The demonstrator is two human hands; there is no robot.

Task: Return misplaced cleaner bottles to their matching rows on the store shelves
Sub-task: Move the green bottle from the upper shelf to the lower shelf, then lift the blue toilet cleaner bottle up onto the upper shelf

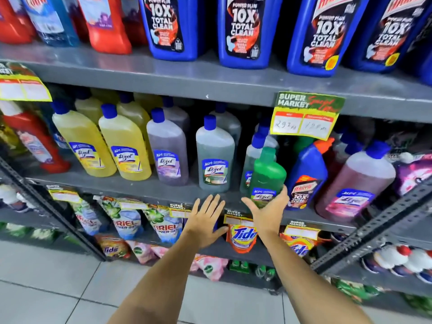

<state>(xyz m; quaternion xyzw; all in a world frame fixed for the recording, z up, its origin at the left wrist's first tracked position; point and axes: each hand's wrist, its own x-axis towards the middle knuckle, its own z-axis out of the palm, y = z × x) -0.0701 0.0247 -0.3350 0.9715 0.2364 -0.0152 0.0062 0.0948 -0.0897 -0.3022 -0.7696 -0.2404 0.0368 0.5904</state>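
Standing at the front edge of the middle shelf (131, 185), the green bottle (266, 176) leans a little to the left, its base at the lip and its green cap just below a yellow price card (306, 115). It sits among bottles it does not match: a pale grey-green one (215, 157) to its left, clear blue-capped ones close behind it, and a blue bottle with an orange cap (306, 174) just to its right. No row of green bottles shows on this shelf, so I judge it still out of place.

The right hand (264, 211) is spread wide, palm turned toward the bottle, its fingertips touching or nearly touching the label's lower edge; it is not closed around anything. The left hand (205, 216) is also spread wide and empty, hovering in front of the shelf edge, to the left of the bottle and apart from it.

The blue bottle with the orange cap looks like the large blue jugs (240, 31) on the shelf above, so it too is probably misplaced. A red bottle (35, 141) at the far left stands beside the yellow bottles (102, 141) and may belong with the red ones higher up. Yellow, purple-grey and pink bottles (355, 181) seem grouped already.

By my reading the sorting is partly done at most, with at least two or three bottles left to move.
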